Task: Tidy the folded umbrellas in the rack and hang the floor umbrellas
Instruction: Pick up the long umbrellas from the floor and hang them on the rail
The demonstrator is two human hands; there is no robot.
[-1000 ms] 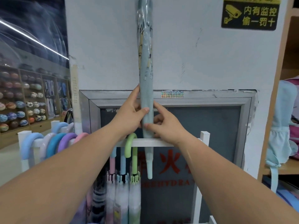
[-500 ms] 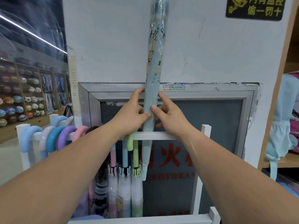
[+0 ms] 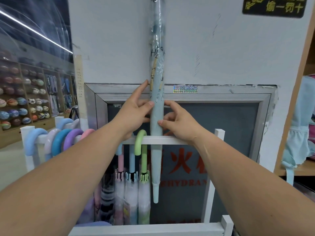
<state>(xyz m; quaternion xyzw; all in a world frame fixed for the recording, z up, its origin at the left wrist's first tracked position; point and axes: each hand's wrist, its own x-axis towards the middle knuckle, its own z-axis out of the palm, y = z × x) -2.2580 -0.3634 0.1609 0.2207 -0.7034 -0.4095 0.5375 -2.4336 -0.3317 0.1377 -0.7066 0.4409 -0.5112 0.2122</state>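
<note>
Far left: wall shelving (image 3: 25,92), its cubbies stocked with rows of balls.

White rack (image 3: 179,140), post-and-rail frame, standing against the wall. Left section of its top rail carries five curved handles (image 3: 59,142) side by side: light blue, pale lilac, blue, purple, pink. Middle section holds a dark striped umbrella (image 3: 106,201), then three closed pale umbrellas hanging upright: a pink-shafted one (image 3: 120,160), a blue-shafted one (image 3: 131,159), and one whose green handle (image 3: 141,145) hooks over the rail.

Just right of the green handle: wrapped umbrella (image 3: 156,116), long, light blue, in a clear sleeve, held upright with its tip down inside the rack. The rail crosses in front of it; its upper end runs out of view at the top.

Left hand (image 3: 134,113): thumb pressed on the umbrella's front, forefinger stretched up along its left edge. Right hand (image 3: 179,123): slightly lower, thumb on the front, fingers curled behind. Both hands clasp the umbrella from opposite sides, close together.

Behind: metal-framed cabinet (image 3: 238,126) with red characters. Upper right: black sign (image 3: 272,5), yellow lettering. Far right: pale blue bag (image 3: 300,133) on a wooden shelf.
</note>
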